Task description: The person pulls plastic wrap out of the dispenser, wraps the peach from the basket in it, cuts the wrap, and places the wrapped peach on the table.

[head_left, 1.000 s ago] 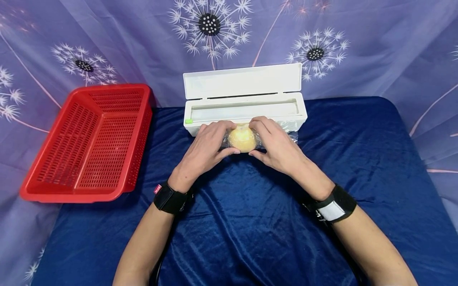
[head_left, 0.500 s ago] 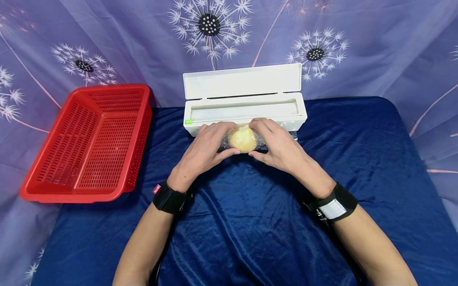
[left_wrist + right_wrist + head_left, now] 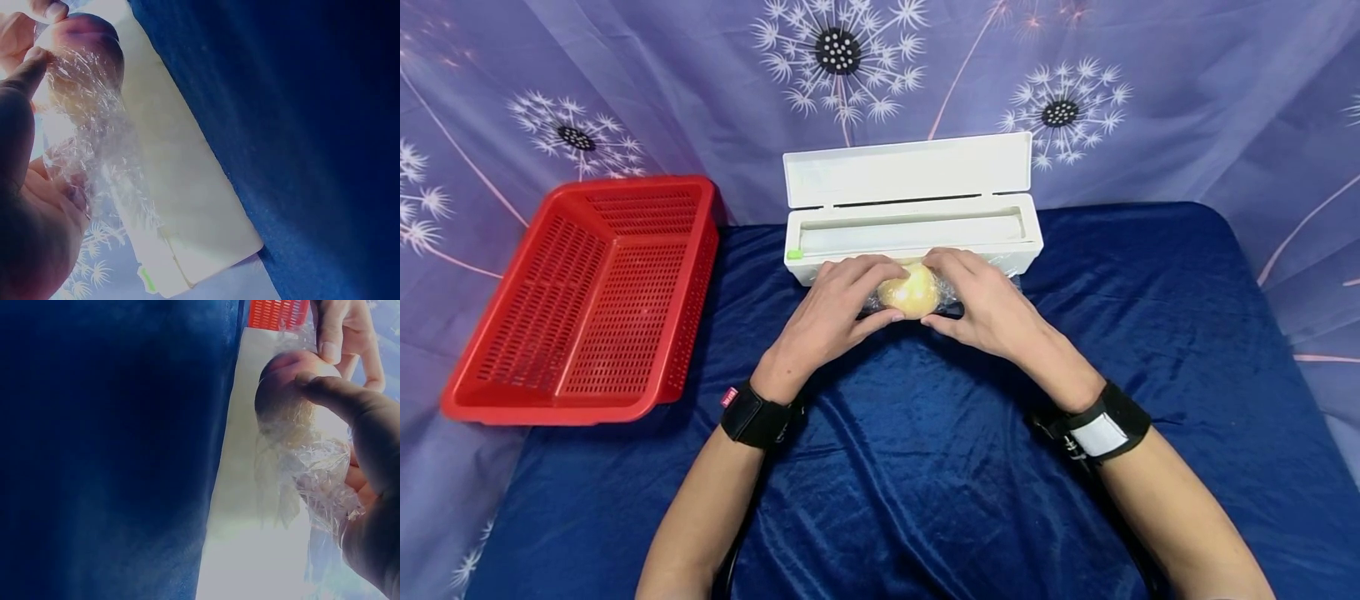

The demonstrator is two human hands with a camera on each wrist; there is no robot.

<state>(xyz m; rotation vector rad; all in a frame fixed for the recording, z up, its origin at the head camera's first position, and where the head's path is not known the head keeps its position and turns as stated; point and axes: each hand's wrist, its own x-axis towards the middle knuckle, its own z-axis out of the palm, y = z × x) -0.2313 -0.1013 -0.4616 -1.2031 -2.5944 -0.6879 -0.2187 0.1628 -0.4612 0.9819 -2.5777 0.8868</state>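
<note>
A round peach (image 3: pixel 910 293), yellow on top and reddish with a crease beneath in both wrist views, is held up at the front of a white cling film box. My left hand (image 3: pixel 827 312) grips its left side, thumb below and fingers over the top. From the other side my right hand (image 3: pixel 988 308) holds it the same way. Clear crinkled cling film (image 3: pixel 94 150) covers the peach and spreads out past both sides, bunching near the palms. The film box (image 3: pixel 1030 246) stands with its lid (image 3: pixel 910 171) raised and a film roll (image 3: pixel 917 233) inside.
A red plastic basket (image 3: pixel 655 400) stands on the left of the table. Blue cloth (image 3: pixel 887 467) covers the tabletop. Behind hangs a purple curtain (image 3: pixel 700 67) with dandelion prints. The box has a small green piece (image 3: pixel 794 254) at its left front corner.
My left fingers have shifted right, further over the top of the peach. The film at the right has drawn in closer around my right hand. The box and basket stay put.
</note>
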